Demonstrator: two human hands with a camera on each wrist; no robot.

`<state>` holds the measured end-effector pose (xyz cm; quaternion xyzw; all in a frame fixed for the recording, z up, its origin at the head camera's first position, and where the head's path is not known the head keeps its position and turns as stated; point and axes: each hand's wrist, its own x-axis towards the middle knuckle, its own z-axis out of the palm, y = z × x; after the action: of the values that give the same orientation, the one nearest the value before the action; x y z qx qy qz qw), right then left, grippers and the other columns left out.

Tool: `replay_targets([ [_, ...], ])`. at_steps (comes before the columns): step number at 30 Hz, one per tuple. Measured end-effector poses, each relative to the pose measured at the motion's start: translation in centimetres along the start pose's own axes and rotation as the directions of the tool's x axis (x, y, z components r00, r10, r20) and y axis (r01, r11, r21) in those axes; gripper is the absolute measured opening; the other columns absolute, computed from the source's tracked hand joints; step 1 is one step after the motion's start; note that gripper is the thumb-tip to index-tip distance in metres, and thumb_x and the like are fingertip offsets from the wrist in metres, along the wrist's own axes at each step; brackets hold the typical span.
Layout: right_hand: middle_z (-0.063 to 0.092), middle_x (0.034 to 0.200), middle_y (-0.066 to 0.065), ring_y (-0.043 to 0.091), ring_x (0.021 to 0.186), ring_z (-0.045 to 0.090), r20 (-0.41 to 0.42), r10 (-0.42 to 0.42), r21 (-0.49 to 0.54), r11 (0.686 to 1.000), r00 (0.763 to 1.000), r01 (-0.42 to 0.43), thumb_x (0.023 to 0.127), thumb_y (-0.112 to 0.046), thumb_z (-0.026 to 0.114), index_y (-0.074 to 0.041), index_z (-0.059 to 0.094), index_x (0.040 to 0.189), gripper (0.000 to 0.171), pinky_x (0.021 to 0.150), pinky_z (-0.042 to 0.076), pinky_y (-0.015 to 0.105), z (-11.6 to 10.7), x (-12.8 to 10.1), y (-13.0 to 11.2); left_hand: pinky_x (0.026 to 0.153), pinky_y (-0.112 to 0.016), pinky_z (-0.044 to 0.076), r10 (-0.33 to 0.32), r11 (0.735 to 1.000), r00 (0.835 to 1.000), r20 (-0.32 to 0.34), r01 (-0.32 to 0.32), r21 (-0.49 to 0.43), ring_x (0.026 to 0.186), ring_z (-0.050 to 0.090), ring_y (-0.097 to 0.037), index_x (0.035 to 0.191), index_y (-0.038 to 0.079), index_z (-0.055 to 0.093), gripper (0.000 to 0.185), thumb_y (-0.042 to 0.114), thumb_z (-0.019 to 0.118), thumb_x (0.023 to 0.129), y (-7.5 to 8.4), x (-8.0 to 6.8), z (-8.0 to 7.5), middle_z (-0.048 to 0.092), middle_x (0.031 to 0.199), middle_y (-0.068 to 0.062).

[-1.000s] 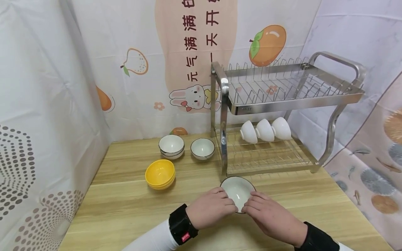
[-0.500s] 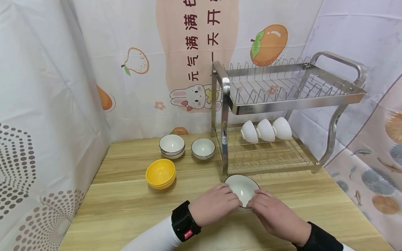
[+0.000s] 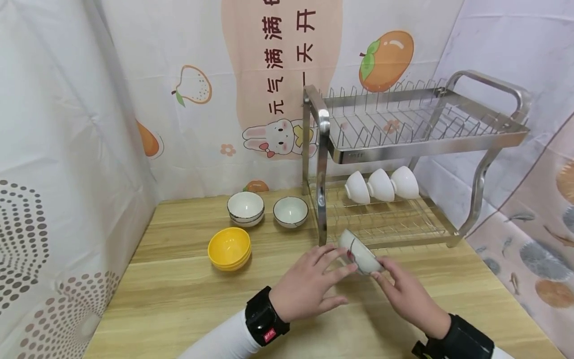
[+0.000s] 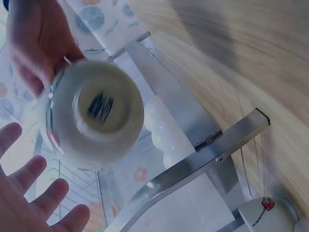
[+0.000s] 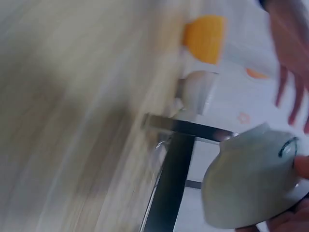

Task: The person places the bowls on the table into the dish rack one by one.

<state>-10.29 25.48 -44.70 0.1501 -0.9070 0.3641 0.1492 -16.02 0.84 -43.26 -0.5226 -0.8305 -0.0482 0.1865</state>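
Note:
A small white bowl with a dark rim [image 3: 360, 255] is tipped on its side in front of the rack, its outside turned toward my left hand. My right hand [image 3: 409, 295] pinches it at the lower right edge between thumb and fingers. My left hand [image 3: 310, 283] has its fingers spread beside the bowl, overlapping it in the head view; the left wrist view shows those fingers [image 4: 50, 195] apart from it. The bowl's foot, with a dark mark [image 4: 100, 107], faces the left wrist camera. In the right wrist view the bowl [image 5: 253, 176] hides part of the right hand.
A two-tier metal dish rack [image 3: 426, 149] stands at the right, with three white bowls [image 3: 381, 185] on edge on its lower tier. Left of it are a single dark-rimmed bowl [image 3: 290, 212], stacked dark-rimmed bowls [image 3: 245, 208] and stacked yellow bowls [image 3: 229, 248] on the wooden table [image 3: 170, 299].
Both hands held the bowl with its inside facing up. It has since been lifted and turned on its side in the right hand, while the left hand has let go and spread its fingers.

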Motion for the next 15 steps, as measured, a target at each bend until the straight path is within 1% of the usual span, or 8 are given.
replay_targets([
  [1,0.066,0.117,0.015,0.014,0.105,0.062,0.027,0.072,0.093,0.993,0.997,-0.074,0.097,-0.005,0.061,0.003,0.058,0.123,0.027,0.082,0.055,0.032,-0.3,0.6,0.1,0.118,-0.042,0.026,-0.006,1.000,1.000,0.016,0.007,-0.009,0.145,0.028,-0.026,0.150,0.030,0.043,0.068,0.064,0.054,0.093,0.0,0.0,0.1,0.034,0.157,-0.004],
  [2,0.064,0.121,0.018,0.011,0.108,0.060,0.058,0.138,0.187,0.971,0.989,-0.146,0.101,-0.009,0.056,0.006,0.055,0.126,0.029,0.085,0.053,0.027,-0.5,1.2,0.3,0.117,-0.043,0.027,-0.008,1.000,1.000,0.029,0.009,-0.008,0.145,0.027,-0.025,0.151,0.030,0.042,0.068,0.066,0.051,0.093,0.0,0.0,0.2,0.033,0.158,-0.003],
  [3,0.062,0.124,0.021,0.009,0.109,0.058,0.088,0.191,0.277,0.938,0.978,-0.208,0.103,-0.012,0.053,0.009,0.052,0.129,0.033,0.087,0.050,0.024,-0.7,1.8,0.5,0.117,-0.043,0.027,-0.009,1.000,0.999,0.043,0.009,-0.009,0.145,0.026,-0.025,0.151,0.031,0.041,0.068,0.067,0.048,0.094,0.1,-0.1,0.3,0.032,0.158,-0.003],
  [4,0.059,0.128,0.023,0.006,0.111,0.057,0.120,0.233,0.362,0.895,0.965,-0.261,0.105,-0.016,0.049,0.010,0.049,0.132,0.038,0.090,0.048,0.020,-0.9,2.4,0.8,0.117,-0.043,0.028,-0.009,1.000,0.998,0.056,0.010,-0.011,0.146,0.025,-0.025,0.152,0.031,0.040,0.069,0.069,0.044,0.094,0.1,-0.1,0.5,0.032,0.158,-0.003],
  [6,0.054,0.133,0.023,0.001,0.113,0.054,0.163,0.281,0.481,0.814,0.946,-0.325,0.107,-0.021,0.046,0.012,0.044,0.137,0.045,0.092,0.044,0.016,-1.0,3.6,1.5,0.117,-0.043,0.028,-0.013,1.000,0.997,0.072,0.015,-0.023,0.146,0.024,-0.024,0.152,0.032,0.040,0.069,0.070,0.040,0.094,0.1,-0.1,0.7,0.032,0.157,-0.001],
  [9,0.053,0.131,0.016,0.002,0.111,0.053,0.167,0.312,0.580,0.736,0.935,-0.349,0.107,-0.024,0.044,0.013,0.039,0.139,0.050,0.092,0.044,0.019,-0.8,5.4,2.7,0.117,-0.042,0.027,-0.018,0.999,0.996,0.088,0.021,-0.030,0.145,0.025,-0.024,0.153,0.033,0.038,0.070,0.072,0.035,0.094,0.1,0.0,1.1,0.031,0.158,0.000],
  [12,0.050,0.132,0.012,0.003,0.111,0.052,0.164,0.330,0.630,0.690,0.930,-0.356,0.108,-0.026,0.043,0.014,0.033,0.142,0.053,0.092,0.045,0.020,-0.3,7.2,4.0,0.117,-0.043,0.026,-0.012,0.999,0.995,0.101,0.016,-0.037,0.145,0.025,-0.024,0.154,0.033,0.036,0.072,0.073,0.034,0.094,0.1,0.3,1.5,0.030,0.159,-0.001],
  [15,0.041,0.143,0.018,0.006,0.119,0.048,0.187,0.333,0.664,0.651,0.924,-0.369,0.108,-0.027,0.041,0.013,0.027,0.147,0.057,0.098,0.042,0.023,0.0,9.0,5.1,0.117,-0.043,0.026,0.003,0.999,0.995,0.104,0.001,-0.039,0.145,0.026,-0.024,0.155,0.033,0.032,0.074,0.073,0.034,0.094,0.0,0.7,1.8,0.031,0.159,-0.001],
])
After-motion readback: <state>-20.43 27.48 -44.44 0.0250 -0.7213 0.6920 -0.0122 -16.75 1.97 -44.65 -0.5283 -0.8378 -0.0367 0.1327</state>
